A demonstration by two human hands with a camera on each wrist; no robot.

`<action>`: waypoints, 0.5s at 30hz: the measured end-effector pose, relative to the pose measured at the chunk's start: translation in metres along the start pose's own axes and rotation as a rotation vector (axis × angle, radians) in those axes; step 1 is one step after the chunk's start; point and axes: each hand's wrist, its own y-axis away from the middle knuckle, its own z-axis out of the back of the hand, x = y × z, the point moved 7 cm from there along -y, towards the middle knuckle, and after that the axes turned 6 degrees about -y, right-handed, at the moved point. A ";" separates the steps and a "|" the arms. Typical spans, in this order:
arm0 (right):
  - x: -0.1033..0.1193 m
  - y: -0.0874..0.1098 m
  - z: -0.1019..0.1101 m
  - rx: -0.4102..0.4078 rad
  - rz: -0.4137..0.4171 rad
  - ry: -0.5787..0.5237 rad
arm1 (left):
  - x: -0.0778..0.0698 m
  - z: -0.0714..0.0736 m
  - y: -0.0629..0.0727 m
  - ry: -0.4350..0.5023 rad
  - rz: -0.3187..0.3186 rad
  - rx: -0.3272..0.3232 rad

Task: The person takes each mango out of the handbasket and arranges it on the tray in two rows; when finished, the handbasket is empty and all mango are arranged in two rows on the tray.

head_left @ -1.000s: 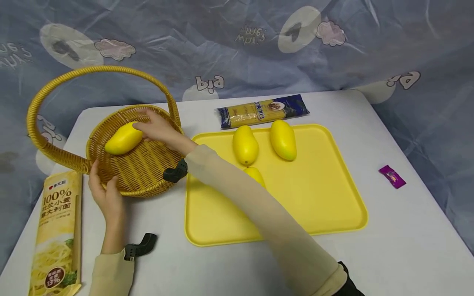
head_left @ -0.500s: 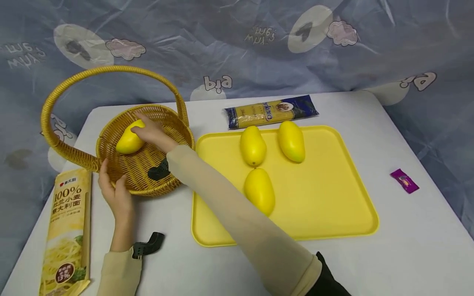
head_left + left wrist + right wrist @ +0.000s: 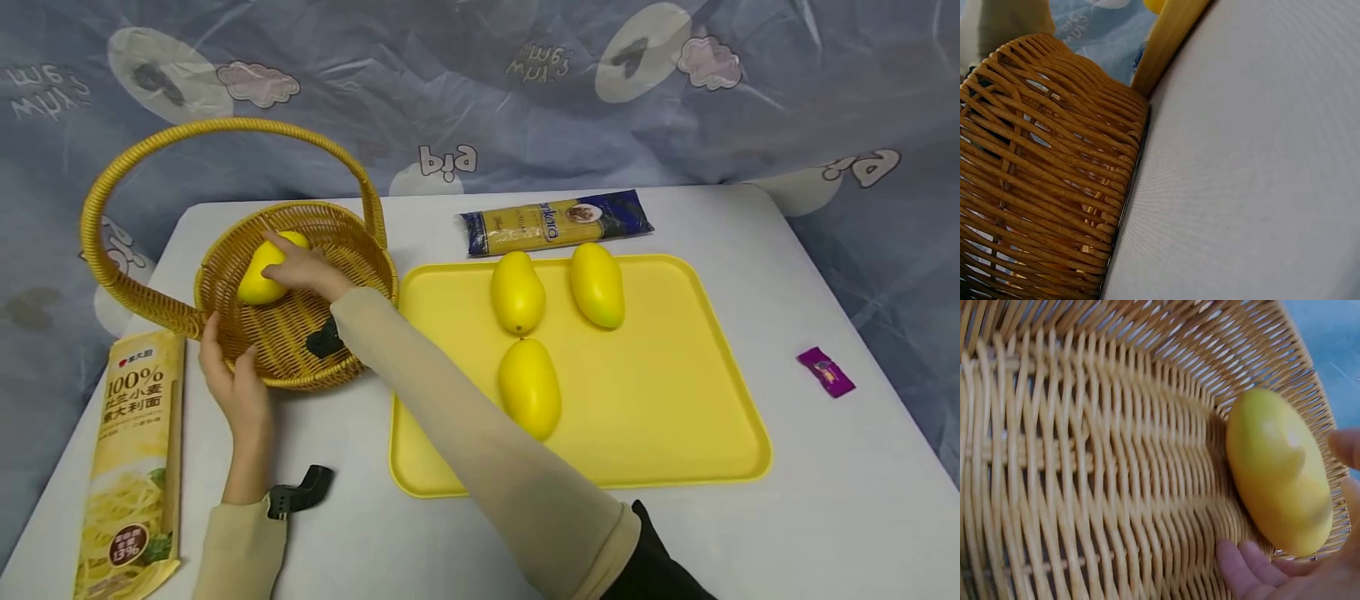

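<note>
A yellow mango (image 3: 258,281) leans against the inner wall of a wicker basket (image 3: 300,379) at the left. My right hand (image 3: 300,268) reaches into the basket beside this mango, fingers spread. In the right wrist view a thumb (image 3: 1345,448) stands a little apart from the mango (image 3: 1279,475), and other fingertips (image 3: 1241,565) lie below it. Near the handle base, my left hand (image 3: 243,396) rests on the basket's front left rim with index finger and thumb fairly straight. Its remaining fingers are hidden. The left wrist view shows only the basket's outer weave (image 3: 1054,175).
A yellow tray (image 3: 645,400) with 3 mangoes, one of them (image 3: 529,387) partly behind my right sleeve, lies right of the basket. A blue-ended pasta pack (image 3: 558,222) is behind it. Another pasta pack (image 3: 135,467) lies at left, a purple wrapped candy (image 3: 827,372) far right.
The mango in the basket has turned more upright and shifted toward the back wall. My right hand has moved left inside the basket. The left hand stays at the rim; the head view has shifted.
</note>
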 end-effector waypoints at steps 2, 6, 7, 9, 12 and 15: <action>0.000 0.000 0.000 0.021 0.006 0.066 | -0.001 -0.002 0.001 0.006 -0.005 0.005; 0.000 0.000 -0.002 0.062 0.028 0.182 | -0.003 -0.002 0.002 0.009 -0.013 0.001; 0.001 0.001 -0.003 0.065 0.039 0.202 | -0.003 -0.002 0.002 0.007 -0.015 -0.001; 0.003 0.002 -0.004 0.069 0.068 0.226 | -0.003 -0.002 0.002 0.002 -0.020 -0.004; 0.008 0.003 -0.008 0.086 0.134 0.269 | -0.003 -0.001 0.001 -0.002 -0.022 -0.008; 0.011 0.005 -0.014 0.125 0.209 0.361 | -0.003 -0.001 0.001 -0.001 -0.021 -0.011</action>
